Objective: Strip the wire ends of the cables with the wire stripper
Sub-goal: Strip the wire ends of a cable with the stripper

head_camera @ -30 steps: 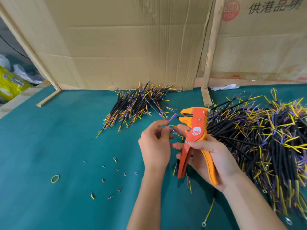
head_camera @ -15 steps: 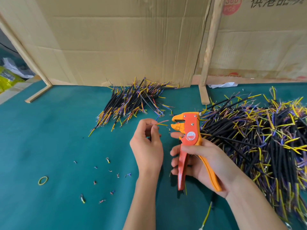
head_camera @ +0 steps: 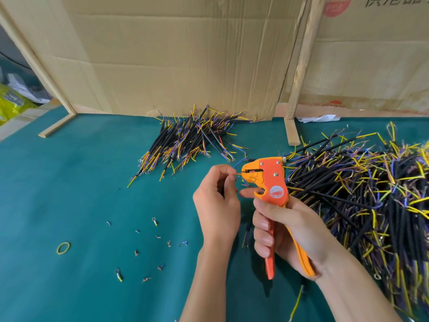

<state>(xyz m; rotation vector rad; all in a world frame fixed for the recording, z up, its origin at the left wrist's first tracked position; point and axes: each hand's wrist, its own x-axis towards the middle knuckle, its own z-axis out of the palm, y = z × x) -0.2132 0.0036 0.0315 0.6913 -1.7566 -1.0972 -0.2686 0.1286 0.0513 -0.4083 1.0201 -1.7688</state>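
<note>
Orange wire stripper [head_camera: 270, 182], handles gripped in the right hand [head_camera: 287, 231], faces the thin wire end [head_camera: 238, 174] pinched by the left hand [head_camera: 217, 201], lined up for stripping.

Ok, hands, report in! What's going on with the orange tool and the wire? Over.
Right hand grips wire stripper. Left hand pinches wire end at its open jaws. Not squeezed yet. Nothing in the way.

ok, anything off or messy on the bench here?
Only small mess: insulation scraps and a few cut ring terminals lie scattered on the green mat left of the hands, beside a stray yellow rubber band. The cardboard backing is torn at its bottom edge.
</note>
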